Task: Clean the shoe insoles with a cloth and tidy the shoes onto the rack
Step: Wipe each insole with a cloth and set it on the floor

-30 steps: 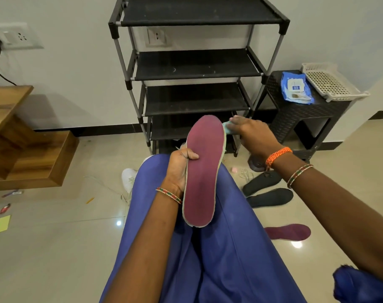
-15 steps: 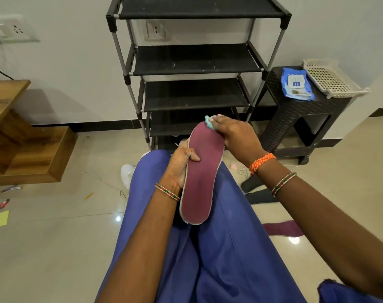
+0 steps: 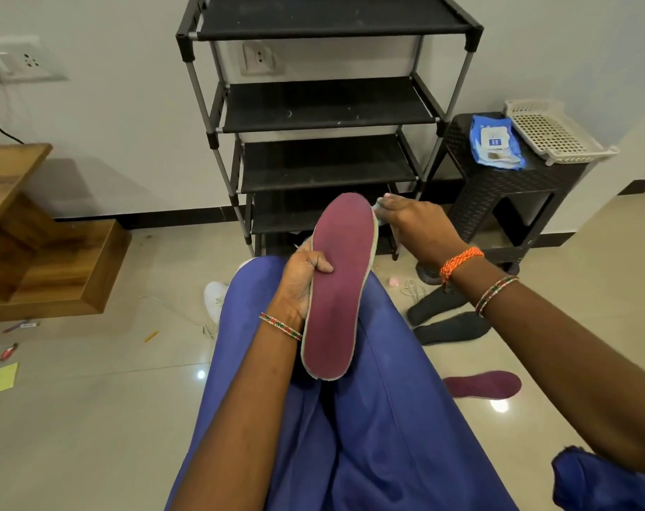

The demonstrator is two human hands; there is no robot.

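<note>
From the head camera: the left hand [image 3: 300,285] grips a maroon insole [image 3: 337,289] by its left edge, thumb curled over the top face and the other fingers wrapped behind. The insole stands tilted up off the blue-clad lap [image 3: 369,418], toe end pointing toward the rack [image 3: 324,105].

The right hand [image 3: 415,226] sits at the insole's upper right edge, just by the toe. Its fingers are bent together and pinch a pale cloth [image 3: 379,208], only a sliver of which peeks out past the fingertips; the cloth touches the insole's rim there.

Beyond the right-hand fingers stands the black rack, its shelves bare. Right of it, past the right wrist, is a dark stool [image 3: 505,193] carrying a blue wipes pack [image 3: 496,142] and a white basket [image 3: 555,132].

On the floor under the right forearm lie two black insoles [image 3: 450,326], and nearer the elbow a second maroon insole [image 3: 483,384]. A white shoe [image 3: 215,295] pokes out left of the lap, below the left-hand knuckles. Far left is a wooden shelf unit [image 3: 37,252].
</note>
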